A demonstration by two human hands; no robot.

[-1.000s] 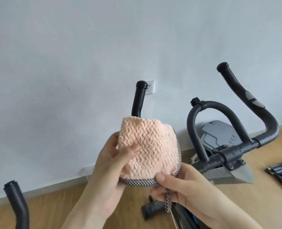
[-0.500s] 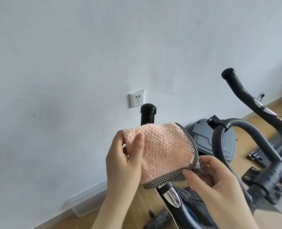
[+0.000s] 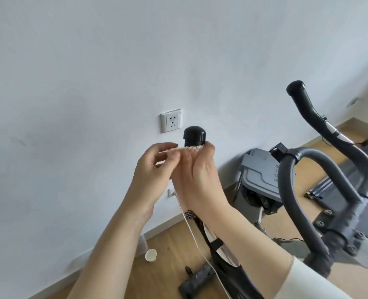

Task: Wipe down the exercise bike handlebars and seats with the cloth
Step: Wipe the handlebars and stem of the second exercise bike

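The black left handlebar point(image 3: 194, 135) of the exercise bike stands upright in the middle, only its capped tip showing above my hands. My right hand point(image 3: 197, 175) grips the bar just under the cap with the peach cloth point(image 3: 189, 149) wrapped round it; most of the cloth is hidden inside the hand, and a checked corner point(image 3: 189, 214) pokes out below my wrist. My left hand point(image 3: 155, 171) sits beside it, fingers lightly curled, touching the cloth's edge. The right handlebar point(image 3: 308, 108) rises at the right, with the looped centre bar point(image 3: 316, 160) below it.
A white wall with a socket point(image 3: 171, 123) is close behind the bar. A grey bin point(image 3: 263, 178) stands on the wood floor by the wall. A black pedal point(image 3: 197, 279) and a white round cap point(image 3: 150, 255) lie on the floor below. A thin white cord point(image 3: 191, 234) hangs down.
The cloth was held open between both hands; now my right hand has wrapped it round the left handlebar just below the cap. The view has moved closer and turned left.
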